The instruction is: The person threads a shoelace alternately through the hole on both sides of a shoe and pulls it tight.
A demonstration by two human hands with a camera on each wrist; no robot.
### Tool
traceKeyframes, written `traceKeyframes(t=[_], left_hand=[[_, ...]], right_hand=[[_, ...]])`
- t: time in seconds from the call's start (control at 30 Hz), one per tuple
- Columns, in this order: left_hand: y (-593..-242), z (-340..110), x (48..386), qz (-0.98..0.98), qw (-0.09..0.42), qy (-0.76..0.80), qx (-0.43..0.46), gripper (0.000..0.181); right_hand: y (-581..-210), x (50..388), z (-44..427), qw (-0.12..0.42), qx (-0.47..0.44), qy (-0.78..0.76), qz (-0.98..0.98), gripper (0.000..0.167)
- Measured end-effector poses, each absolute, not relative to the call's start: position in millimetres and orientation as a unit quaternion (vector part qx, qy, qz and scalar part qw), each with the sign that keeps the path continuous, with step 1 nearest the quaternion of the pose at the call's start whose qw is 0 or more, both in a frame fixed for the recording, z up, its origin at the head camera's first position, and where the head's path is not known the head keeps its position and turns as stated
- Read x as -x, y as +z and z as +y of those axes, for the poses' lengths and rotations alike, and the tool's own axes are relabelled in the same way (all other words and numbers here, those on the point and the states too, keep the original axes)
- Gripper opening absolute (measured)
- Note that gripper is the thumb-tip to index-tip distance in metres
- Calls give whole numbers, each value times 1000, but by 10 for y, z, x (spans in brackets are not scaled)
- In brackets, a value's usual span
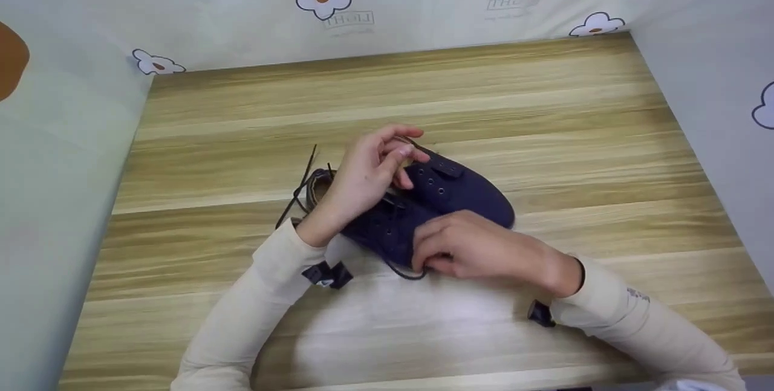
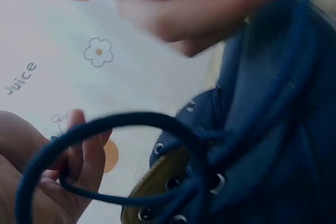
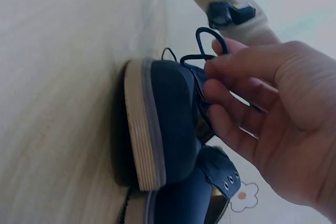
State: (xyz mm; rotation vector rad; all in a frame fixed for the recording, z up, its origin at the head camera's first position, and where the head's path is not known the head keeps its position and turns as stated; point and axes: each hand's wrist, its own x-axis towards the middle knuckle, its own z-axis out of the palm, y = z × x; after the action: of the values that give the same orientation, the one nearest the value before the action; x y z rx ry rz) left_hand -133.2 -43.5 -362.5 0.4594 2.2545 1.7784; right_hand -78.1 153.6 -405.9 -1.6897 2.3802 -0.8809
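Observation:
Two navy lace-up shoes lie side by side on the wooden table, the near shoe (image 1: 370, 229) in front of the far shoe (image 1: 474, 194). Above the near shoe's opening, my left hand (image 1: 366, 167) has its fingers bent, and the left wrist view shows a dark shoelace (image 2: 121, 200) running between them. My right hand (image 1: 465, 246) is at the near shoe's front part and pinches the lace (image 3: 202, 38) between thumb and finger, a small loop standing out. Lace passes through some of the eyelets (image 2: 216, 183). The far shoe's visible eyelets (image 1: 430, 182) hold no lace.
Loose lace ends (image 1: 296, 191) lie left of the shoe heels. The wooden tabletop (image 1: 242, 113) is bordered by pale flower-printed sheets (image 1: 423, 4) at the back and sides. Small dark devices (image 1: 326, 274) are worn at the wrists.

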Motion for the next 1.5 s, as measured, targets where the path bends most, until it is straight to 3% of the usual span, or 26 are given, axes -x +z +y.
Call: traceKeyframes(t=[0.17,0.3,0.43,0.73,0.87,1.0,1.13,1.5], left_hand=[[-3658,-408,1264,782,44,593,-187,40],[-3688,-403,1240,802,-27,564,-195,37],[-3724,-393,1224,806,-36,554,-205,33],[-3796,-387,1176,837,-1,493,-239,24],[-3794,-394,1148,863,-25,425,-273,32],[-3792,-389,1124,888,-52,369,-270,20],[-3801,-381,1085,906,-36,338,-251,10],[-3895,-245,1013,940,-83,199,-264,10]], right_hand=[[-4024,847,1591,-7,423,-328,845,13],[-3990,909,1631,-20,286,-352,891,10],[-3980,962,1645,-21,224,-367,903,7],[-4000,1000,1660,-34,200,-373,905,11],[-4014,1013,1683,-36,193,-366,910,15],[-4011,1027,1688,-38,186,-339,921,16],[-3997,1032,1688,-33,178,-313,932,18],[-3991,1034,1684,-10,178,-341,923,11]])
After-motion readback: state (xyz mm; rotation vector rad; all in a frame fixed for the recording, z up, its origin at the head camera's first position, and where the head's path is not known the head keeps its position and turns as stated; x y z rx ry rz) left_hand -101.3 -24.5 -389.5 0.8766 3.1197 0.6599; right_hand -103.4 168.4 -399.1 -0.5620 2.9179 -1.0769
